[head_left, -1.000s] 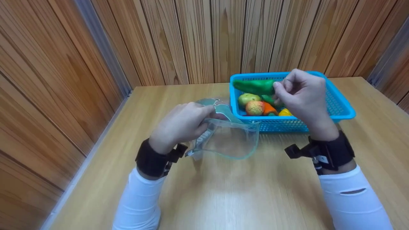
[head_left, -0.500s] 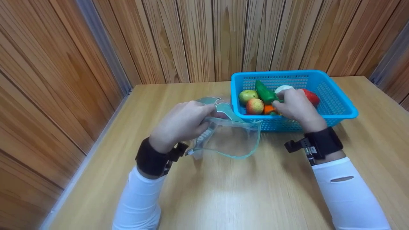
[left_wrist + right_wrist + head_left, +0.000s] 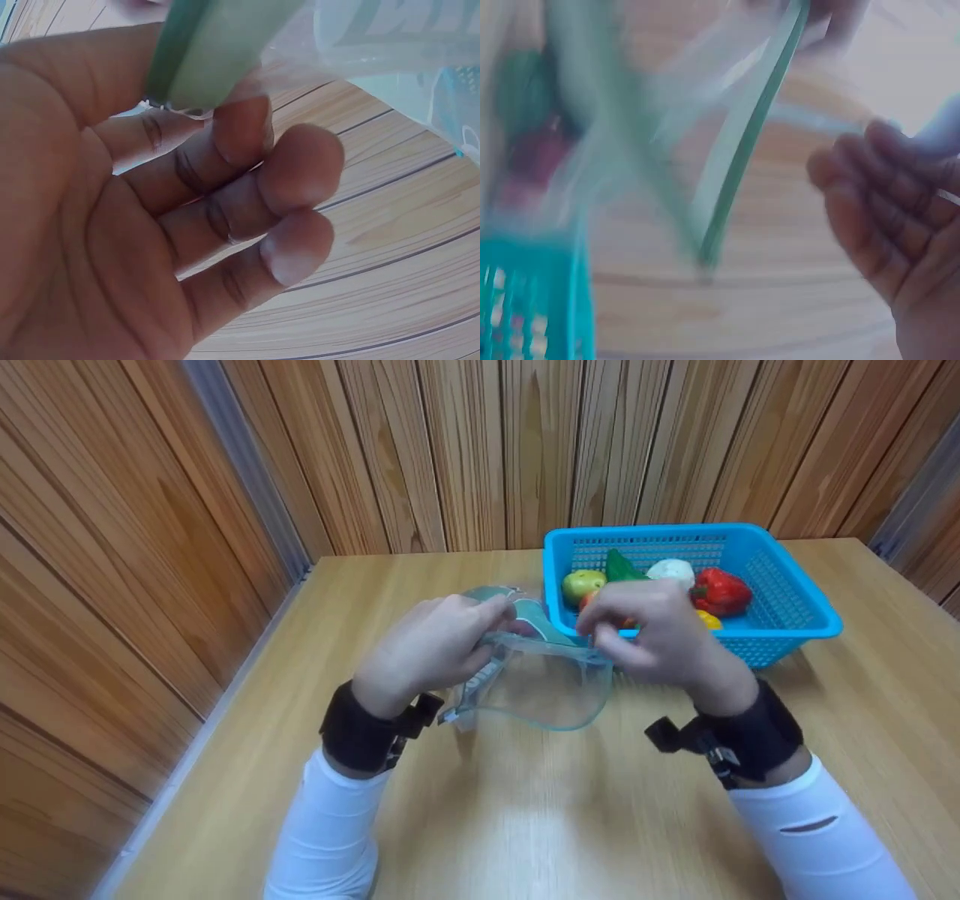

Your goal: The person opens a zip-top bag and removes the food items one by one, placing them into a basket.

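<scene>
In the head view, my left hand [image 3: 431, 649] pinches the upper left edge of a see-through pouch [image 3: 551, 682] with pale green trim. The left wrist view shows the green edge strip [image 3: 199, 56] between thumb and index finger, the other fingers loosely bent. The pouch's mouth gapes towards me. My right hand [image 3: 660, 637] hovers at the pouch's right corner, in front of the basket, fingers loosely bent. In the blurred right wrist view, that hand's fingers [image 3: 885, 202] appear apart from the pouch and hold nothing. A green pepper [image 3: 622, 566] lies in the blue basket [image 3: 787, 635].
The basket also holds a yellow-green fruit [image 3: 583, 585], a white round item [image 3: 671, 572], a red bell pepper [image 3: 721, 592] and a yellow item [image 3: 709, 620]. Wood-panelled walls [image 3: 465, 450] stand behind and left of the table [image 3: 540, 817].
My right hand has lowered the green pepper into the basket and let it go, then moved left to the pouch's corner. The left hand has stayed in place with the pouch.
</scene>
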`<move>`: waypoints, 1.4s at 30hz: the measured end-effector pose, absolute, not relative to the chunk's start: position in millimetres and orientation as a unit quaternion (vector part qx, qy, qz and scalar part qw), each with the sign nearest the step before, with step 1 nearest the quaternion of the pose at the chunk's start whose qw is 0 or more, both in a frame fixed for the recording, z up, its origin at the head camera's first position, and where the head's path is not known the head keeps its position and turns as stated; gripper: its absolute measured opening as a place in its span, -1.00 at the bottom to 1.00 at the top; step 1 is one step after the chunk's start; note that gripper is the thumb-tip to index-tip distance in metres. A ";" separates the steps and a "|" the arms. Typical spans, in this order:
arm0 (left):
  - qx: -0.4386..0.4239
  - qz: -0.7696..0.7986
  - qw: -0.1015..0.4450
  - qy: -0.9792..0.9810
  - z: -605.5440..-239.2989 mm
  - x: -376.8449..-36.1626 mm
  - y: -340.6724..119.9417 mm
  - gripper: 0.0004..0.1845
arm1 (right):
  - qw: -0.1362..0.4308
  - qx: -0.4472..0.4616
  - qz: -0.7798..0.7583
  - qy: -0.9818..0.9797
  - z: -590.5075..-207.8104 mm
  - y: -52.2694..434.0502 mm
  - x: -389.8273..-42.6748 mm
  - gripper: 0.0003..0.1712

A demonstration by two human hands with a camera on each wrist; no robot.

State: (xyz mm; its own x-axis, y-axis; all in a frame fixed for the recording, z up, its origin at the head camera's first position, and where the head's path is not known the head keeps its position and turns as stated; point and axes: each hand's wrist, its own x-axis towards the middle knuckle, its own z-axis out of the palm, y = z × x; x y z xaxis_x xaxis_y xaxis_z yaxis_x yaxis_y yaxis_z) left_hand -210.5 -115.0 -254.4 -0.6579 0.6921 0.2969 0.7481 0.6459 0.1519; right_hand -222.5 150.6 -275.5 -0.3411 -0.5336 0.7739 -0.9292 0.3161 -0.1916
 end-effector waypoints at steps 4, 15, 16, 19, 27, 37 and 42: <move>-0.403 -0.119 0.118 -0.900 -253.0 -209.4 -114.0 -0.73 | 0.231 0.553 0.310 -0.738 -279.4 131.1 -210.2 -0.82; -0.436 -0.122 0.160 -0.877 -251.5 -203.6 -108.9 -0.67 | 0.044 0.493 0.174 -0.851 -328.2 82.9 -215.1 -0.52; -0.441 -0.122 0.161 -0.874 -251.5 -202.6 -107.9 -0.66 | 0.030 0.492 0.169 -0.854 -333.6 80.6 -216.4 -0.47; -0.451 -0.123 0.160 -0.870 -250.1 -198.2 -105.0 -0.64 | 0.000 0.475 0.130 -0.870 -346.9 75.1 -217.1 -0.41; -0.469 -0.106 0.191 -0.856 -251.5 -186.8 -102.1 -0.58 | 0.022 0.432 -0.034 -0.901 -374.1 62.9 -219.9 -0.36; -0.456 -0.112 0.176 -0.865 -249.1 -187.6 -105.0 -0.60 | 0.052 0.416 0.028 -0.907 -372.0 70.5 -225.5 -0.54; -0.452 -0.119 0.179 -0.866 -248.9 -192.1 -107.4 -0.68 | 0.161 0.424 0.086 -0.887 -355.3 78.6 -224.9 -0.63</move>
State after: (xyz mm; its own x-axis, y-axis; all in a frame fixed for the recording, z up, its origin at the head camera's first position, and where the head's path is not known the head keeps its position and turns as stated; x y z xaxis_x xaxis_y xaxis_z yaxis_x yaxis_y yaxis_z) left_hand -192.1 -107.4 -248.9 -0.5274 0.7401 0.4172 0.8250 0.5634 0.0435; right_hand -224.9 78.6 -355.3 -0.5886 -0.7249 0.3579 -0.7803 0.6252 -0.0169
